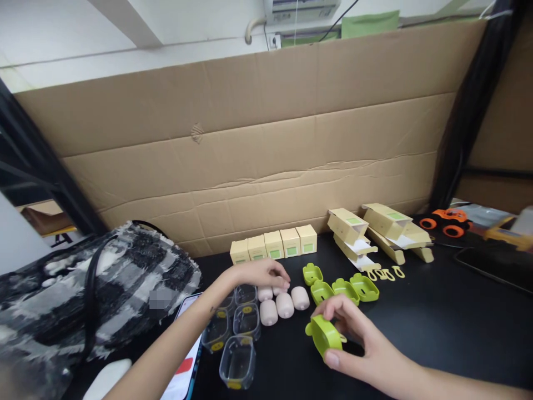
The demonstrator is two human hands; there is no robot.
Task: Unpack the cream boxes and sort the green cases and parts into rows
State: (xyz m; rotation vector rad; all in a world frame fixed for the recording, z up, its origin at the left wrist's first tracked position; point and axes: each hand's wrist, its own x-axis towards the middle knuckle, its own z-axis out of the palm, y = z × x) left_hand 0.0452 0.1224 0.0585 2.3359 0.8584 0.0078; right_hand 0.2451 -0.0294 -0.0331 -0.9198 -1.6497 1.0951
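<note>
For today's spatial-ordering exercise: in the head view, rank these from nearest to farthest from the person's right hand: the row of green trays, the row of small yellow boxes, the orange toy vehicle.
1. Row of green trays, just beyond the right hand.
2. Row of small yellow boxes, farther back to the left, by the cardboard wall.
3. Orange toy vehicle, far right at the back.

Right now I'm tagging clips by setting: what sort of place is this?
Probably a small packing or assembly bench. A black table is walled by a cardboard sheet, with rows of small yellow boxes, green plastic cases and clear plastic cups laid out. The right hand holds one green case.
</note>
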